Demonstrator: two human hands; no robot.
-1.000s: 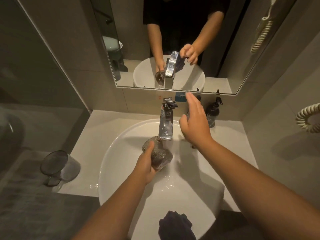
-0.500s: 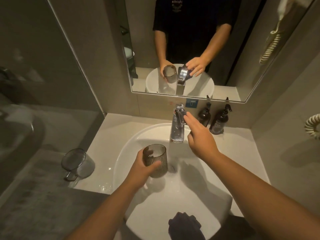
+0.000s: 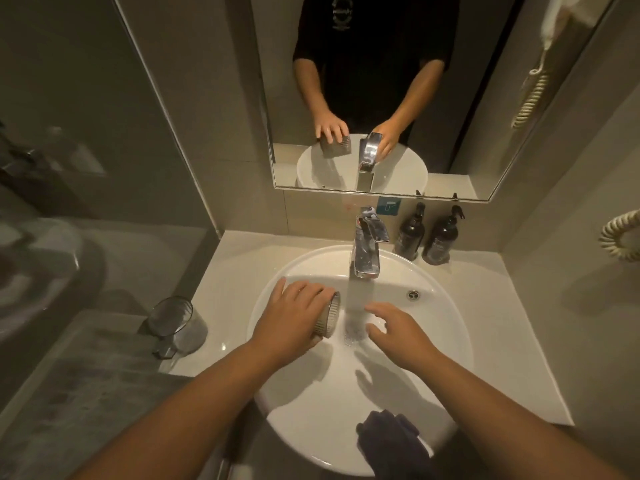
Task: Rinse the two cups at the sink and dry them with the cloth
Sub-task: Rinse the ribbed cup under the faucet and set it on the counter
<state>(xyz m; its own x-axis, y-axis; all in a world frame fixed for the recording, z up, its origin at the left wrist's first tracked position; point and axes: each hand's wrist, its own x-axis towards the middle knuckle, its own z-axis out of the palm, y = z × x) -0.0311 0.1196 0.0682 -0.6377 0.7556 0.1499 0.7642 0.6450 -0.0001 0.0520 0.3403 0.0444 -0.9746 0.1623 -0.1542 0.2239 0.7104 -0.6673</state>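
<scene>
My left hand [image 3: 294, 315] grips a ribbed grey cup [image 3: 329, 317] tipped on its side, its rim facing right, just left of the water stream [image 3: 356, 299] that runs from the chrome tap [image 3: 365, 252]. My right hand [image 3: 398, 329] hovers in the white basin [image 3: 460, 327] to the right of the stream, fingers spread, holding nothing. A second grey cup [image 3: 176, 325] lies on the counter left of the basin. A dark cloth [image 3: 391, 441] is draped over the basin's near rim.
Two dark pump bottles [image 3: 427, 233] stand on the counter behind the basin at the right. A mirror [image 3: 381, 98] hangs above the tap. A coiled cord [image 3: 620, 237] hangs on the right wall. A grey stone surface [image 3: 79, 393] lies lower left.
My right hand left the tap handle and dropped into the basin beside the stream. Water now runs. My left hand turned the cup from upright onto its side and moved it left of the stream.
</scene>
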